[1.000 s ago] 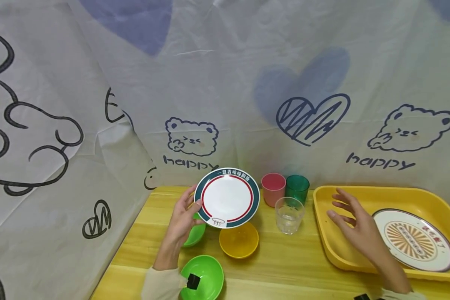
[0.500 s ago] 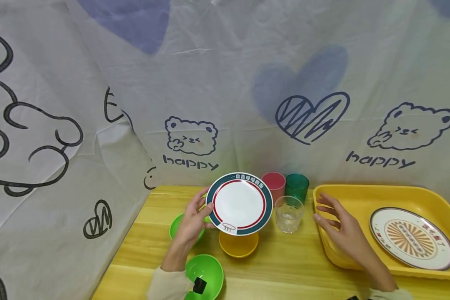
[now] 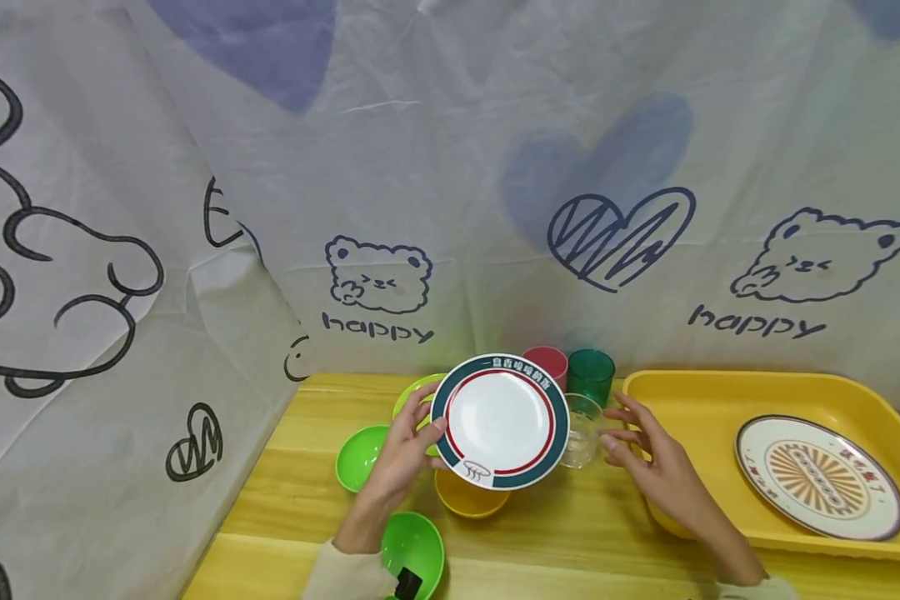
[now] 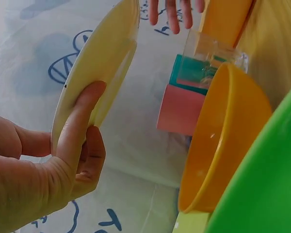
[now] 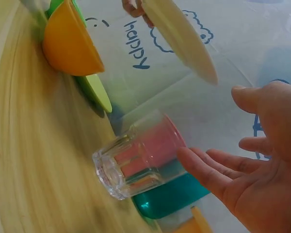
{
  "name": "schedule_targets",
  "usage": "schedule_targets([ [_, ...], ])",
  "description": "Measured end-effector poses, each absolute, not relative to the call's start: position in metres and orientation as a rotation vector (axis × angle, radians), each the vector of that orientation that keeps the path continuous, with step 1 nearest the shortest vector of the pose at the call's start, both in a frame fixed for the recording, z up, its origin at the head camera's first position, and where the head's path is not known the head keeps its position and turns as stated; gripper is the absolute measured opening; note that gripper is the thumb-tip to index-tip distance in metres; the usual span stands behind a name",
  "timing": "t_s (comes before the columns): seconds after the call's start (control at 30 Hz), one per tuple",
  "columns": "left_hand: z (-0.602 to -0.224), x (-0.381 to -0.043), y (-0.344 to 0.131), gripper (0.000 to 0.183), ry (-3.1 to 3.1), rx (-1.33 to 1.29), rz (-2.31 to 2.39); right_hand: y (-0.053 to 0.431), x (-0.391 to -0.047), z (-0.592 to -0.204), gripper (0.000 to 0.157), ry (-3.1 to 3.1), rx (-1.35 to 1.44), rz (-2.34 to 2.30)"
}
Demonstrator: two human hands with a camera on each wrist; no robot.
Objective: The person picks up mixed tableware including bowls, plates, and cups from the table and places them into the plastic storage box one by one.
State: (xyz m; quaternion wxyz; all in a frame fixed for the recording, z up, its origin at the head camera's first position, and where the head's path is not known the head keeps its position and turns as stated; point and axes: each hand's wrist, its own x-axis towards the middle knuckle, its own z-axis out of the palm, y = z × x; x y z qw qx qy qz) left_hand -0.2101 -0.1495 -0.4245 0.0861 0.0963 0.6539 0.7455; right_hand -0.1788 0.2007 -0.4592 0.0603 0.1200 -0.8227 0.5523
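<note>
Over the table (image 3: 555,533), round plate (image 3: 501,421) held aloft, tilted; white face toward the head camera, lettered rim uppermost; edge profile steep in left-wrist view. Left hand (image 3: 405,442) pinches its left rim. Right hand (image 3: 658,462): fingers parted, near clear cup (image 3: 583,443).

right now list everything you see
Rectangular tray: 1, yellow, right
Sunburst round plate: 1, white, in tray
Teal-rimmed round plate: 1, white, held centre
Round bowls: 3, two green, one orange, centre-left
Shallow dish: 1, lime, partly behind held plate
Drinking cups: 3, pink and teal behind, clear in front
Wooden table: 1, yellow, underneath
Printed cloth: count unclear, grey-white, behind
Sleeves: 2, cream, bottom
Wrist piece: 1, black, left sleeve
Left grip: 1, hand, holding teal-rimmed plate
Right grip: 1, hand, beside clear cup
</note>
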Motion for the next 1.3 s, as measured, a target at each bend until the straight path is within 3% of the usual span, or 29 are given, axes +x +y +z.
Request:
schedule_targets([
  [0.43, -0.432, -0.202, -0.126, 0.052, 1.887, 0.369, 2.156, 0.189, -0.174, -0.448, 0.064, -2.387, 0.367, 1.968],
  [0.7, -0.433, -0.196, -0.116, 0.051, 1.877, 0.369, 2.129, 0.181, -0.171, -0.444, 0.069, -2.546, 0.230, 1.830],
  [1.3, -0.440, -0.191, -0.102, 0.050, 1.905, 0.325, 2.100, 0.185, -0.171, -0.445, 0.066, -2.480, 0.304, 1.878],
])
